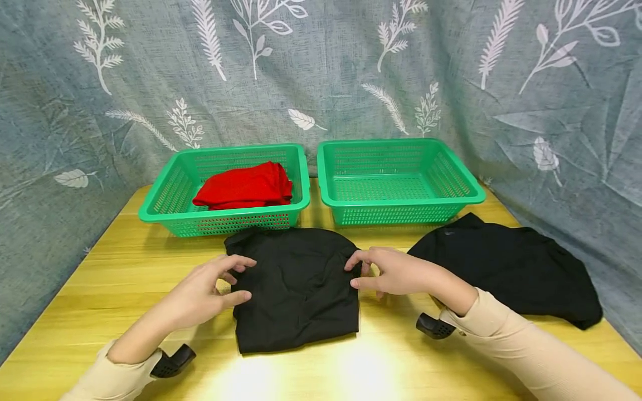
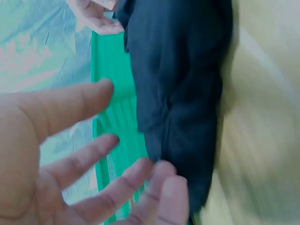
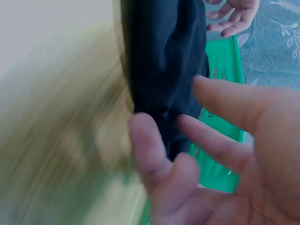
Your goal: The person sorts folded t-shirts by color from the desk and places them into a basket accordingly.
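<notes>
"Where's the folded black garment [image 1: 301, 295]?"
"Between the left hand [image 1: 204, 291] and right hand [image 1: 393, 272], both relaxed, holding nothing. I'd pinch both side edges evenly, keeping the layers together."

Black folded cloth [image 1: 298, 295], wrinkled, flat on table [image 1: 125, 267]

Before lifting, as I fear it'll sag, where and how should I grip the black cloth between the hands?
Likely its side edges, left hand from the left, right hand from the right: the black cloth lies fairly flat, squarish, between them.
</notes>
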`<state>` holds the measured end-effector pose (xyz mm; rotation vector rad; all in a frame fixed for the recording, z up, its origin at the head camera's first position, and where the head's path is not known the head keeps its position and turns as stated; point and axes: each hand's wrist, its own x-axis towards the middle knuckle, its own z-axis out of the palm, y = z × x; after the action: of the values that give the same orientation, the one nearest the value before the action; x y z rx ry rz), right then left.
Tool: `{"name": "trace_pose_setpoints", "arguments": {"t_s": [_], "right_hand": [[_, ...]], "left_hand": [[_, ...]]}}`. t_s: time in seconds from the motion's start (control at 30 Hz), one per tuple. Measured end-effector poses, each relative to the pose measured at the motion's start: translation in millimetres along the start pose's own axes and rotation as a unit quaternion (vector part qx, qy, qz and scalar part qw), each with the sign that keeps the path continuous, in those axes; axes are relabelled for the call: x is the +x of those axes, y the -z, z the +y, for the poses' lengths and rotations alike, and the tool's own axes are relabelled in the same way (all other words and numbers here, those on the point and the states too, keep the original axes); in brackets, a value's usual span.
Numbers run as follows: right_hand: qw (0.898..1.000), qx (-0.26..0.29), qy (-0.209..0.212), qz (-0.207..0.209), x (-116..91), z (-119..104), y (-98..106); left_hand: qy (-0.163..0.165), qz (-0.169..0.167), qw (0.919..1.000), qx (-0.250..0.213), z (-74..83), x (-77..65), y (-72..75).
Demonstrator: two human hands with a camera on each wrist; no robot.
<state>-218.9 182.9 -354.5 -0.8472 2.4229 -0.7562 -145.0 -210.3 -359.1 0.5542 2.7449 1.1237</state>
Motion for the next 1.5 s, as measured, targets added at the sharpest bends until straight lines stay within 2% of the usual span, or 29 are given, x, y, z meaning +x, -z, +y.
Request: {"name": "trace_pose_setpoints", "arguments": {"t_s": [0.07,0.13,0.2,0.3,0.37,0.43,0.5,0.57,0.67,0.73,0.8,0.9,1.0,1.13,1.27,1.33,1.5], "right_hand": [[0.999,0.028,-0.004,0.026,0.8,2.9,1.1],[0.998,0.046,-0.008,0.049,2.0,5.7,2.3],[0.996,0.047,0.000,0.078,4.1,8.1,3.1],[0.993,0.037,0.020,0.109,7.4,11.5,4.0],[0.993,0.058,0.024,0.104,9.0,13.6,3.3],[0.993,0.093,0.020,0.077,10.2,16.5,1.8],[0.991,0.127,0.009,0.045,11.2,19.7,-0.9],[0.990,0.137,0.008,0.030,12.4,22.4,-3.1],[0.992,0.120,0.010,0.049,11.8,24.9,-3.7],[0.992,0.098,0.007,0.076,10.6,25.2,-3.3],[0.992,0.078,0.004,0.096,10.4,24.6,-3.1],[0.993,0.080,-0.003,0.092,12.3,23.3,-5.0],[0.989,0.130,-0.013,0.064,16.9,21.6,-7.5],[0.978,0.207,-0.018,0.018,27.4,20.5,-12.2],[0.971,0.239,-0.006,-0.005,39.5,18.6,-18.9],[0.968,0.251,-0.004,-0.006,43.7,16.8,-21.7],[0.959,0.283,-0.015,-0.013,49.2,10.8,-25.5]], "left_hand": [[0.026,0.003,0.9997,-0.002,-5.8,-0.7,7.0],[0.057,-0.012,0.9979,-0.029,-12.6,-0.4,12.2],[0.082,-0.029,0.9939,-0.068,-19.8,-0.1,15.4],[0.101,-0.055,0.9834,-0.140,-29.2,-0.9,17.1],[0.096,-0.069,0.9775,-0.174,-34.1,-2.3,16.2],[0.085,-0.084,0.9733,-0.196,-37.7,-3.1,14.4],[0.078,-0.084,0.9745,-0.193,-40.4,-2.5,11.8],[0.067,-0.066,0.9791,-0.180,-42.1,-2.1,9.9],[0.078,-0.024,0.9843,-0.157,-43.0,-2.1,9.4],[0.087,-0.015,0.9843,-0.153,-42.5,-2.8,9.9],[0.101,-0.024,0.9810,-0.164,-41.6,-3.0,9.7],[0.114,-0.047,0.9741,-0.189,-40.3,-1.3,8.0],[0.123,-0.066,0.9673,-0.211,-38.6,3.6,6.5],[0.130,-0.095,0.9564,-0.244,-34.8,13.5,4.4],[0.130,-0.111,0.9465,-0.274,-32.7,23.4,-1.5],[0.126,-0.114,0.9462,-0.275,-31.7,27.7,-5.2],[0.116,-0.104,0.9527,-0.261,-25.9,35.2,-12.5]]}}
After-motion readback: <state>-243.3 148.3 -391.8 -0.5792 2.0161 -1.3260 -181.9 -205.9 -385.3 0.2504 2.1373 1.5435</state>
